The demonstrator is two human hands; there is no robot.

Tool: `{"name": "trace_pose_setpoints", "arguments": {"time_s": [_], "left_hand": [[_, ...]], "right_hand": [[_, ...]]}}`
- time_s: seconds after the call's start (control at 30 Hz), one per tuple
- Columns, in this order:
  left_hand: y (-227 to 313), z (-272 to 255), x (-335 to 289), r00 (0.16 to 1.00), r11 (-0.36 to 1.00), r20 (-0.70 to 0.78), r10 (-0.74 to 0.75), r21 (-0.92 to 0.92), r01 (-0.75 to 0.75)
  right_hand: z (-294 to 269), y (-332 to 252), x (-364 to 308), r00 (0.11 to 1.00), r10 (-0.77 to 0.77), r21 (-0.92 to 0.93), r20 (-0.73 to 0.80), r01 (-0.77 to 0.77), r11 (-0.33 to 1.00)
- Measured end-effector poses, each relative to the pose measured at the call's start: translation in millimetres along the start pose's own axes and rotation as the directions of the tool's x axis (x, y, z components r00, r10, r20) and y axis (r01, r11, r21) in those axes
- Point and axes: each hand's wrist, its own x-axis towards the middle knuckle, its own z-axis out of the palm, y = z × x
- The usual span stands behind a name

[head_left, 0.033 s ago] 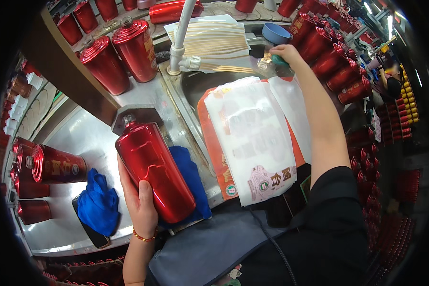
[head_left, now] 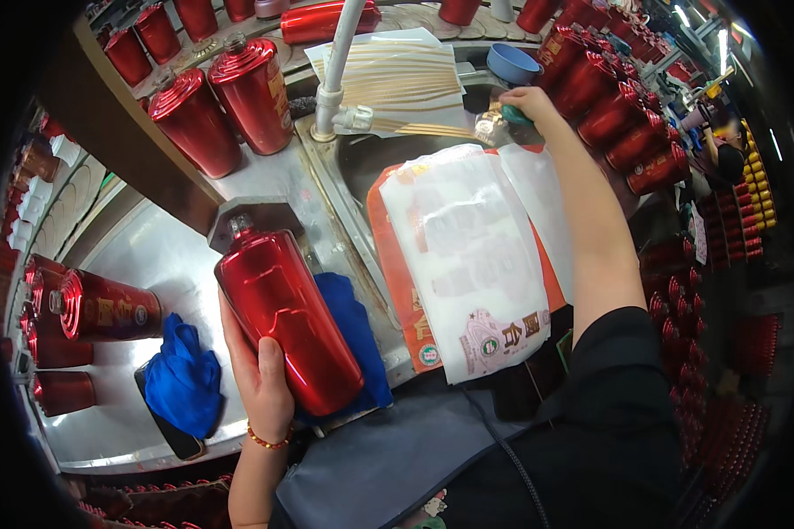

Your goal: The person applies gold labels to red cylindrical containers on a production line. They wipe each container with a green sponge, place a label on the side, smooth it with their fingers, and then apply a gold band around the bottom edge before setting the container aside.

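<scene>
- The left hand (head_left: pixel 269 388) curls part way round the red bottle (head_left: pixel 287 322). Its thumb lies on the shiny side facing up. Most of its fingers are hidden at the bottle's left, so I can't tell how they press.
- The bottle leans away from that hand, with its neck at the top and its base nearer the person. A flat blue cloth (head_left: pixel 348 309) lies just right of it and partly under it.
- The smooth side looks slippery. A firm, gentle hold seems best, with the base on the soft cloth and the thumb down low so the front is clear.
- Left of that hand, a crumpled blue cloth (head_left: pixel 183 379) lies on the steel bench (head_left: pixel 119 423), in easy reach for a wipe.
- Between the two hands, a white printed sheet (head_left: pixel 468 238) lies over an orange packet (head_left: pixel 395 273). It looks thin, so it seems wise to lift it by its edge and not rub its marks.
- Farther off, the right hand (head_left: pixel 531 99) is nearly closed, with its fingers on a green thing (head_left: pixel 515 115). I can't tell what it is.
- A small gold-marked piece (head_left: pixel 490 126) is just left of those fingers. Light fingers look best there, so it won't fold.
- Just beyond the right hand is a blue bowl (head_left: pixel 513 63). To its left is a sheet with gold strips (head_left: pixel 406 84), best not bumped.
</scene>
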Motion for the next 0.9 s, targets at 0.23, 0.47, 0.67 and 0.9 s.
{"name": "trace_pose_setpoints", "arguments": {"time_s": [0.23, 0.47, 0.67, 0.9], "left_hand": [[7.4, 0.5, -4.5, 1.000, 0.998, 0.011, -0.012, -0.056, 0.013], [23.5, 2.9, 3.8, 0.996, 0.975, 0.082, -0.040, -0.214, 0.056], [26.0, 2.1, 14.2, 0.991, 1.000, 0.135, 0.021, -0.013, -0.019], [24.4, -4.6, 19.3, 0.969, 0.954, 0.231, -0.085, -0.262, 0.146]], "right_hand": [[9.6, -8.0, -0.4, 0.997, -0.073, -0.167, -0.024, 0.068, 0.984], [-14.0, -141.1, -93.4, 0.856, -0.516, -0.173, 0.012, 0.510, 0.842], [13.6, -246.1, -223.4, 0.724, -0.679, -0.048, 0.125, 0.688, 0.725], [48.8, -312.8, -301.2, 0.445, -0.805, 0.350, 0.393, 0.737, 0.578]]}}
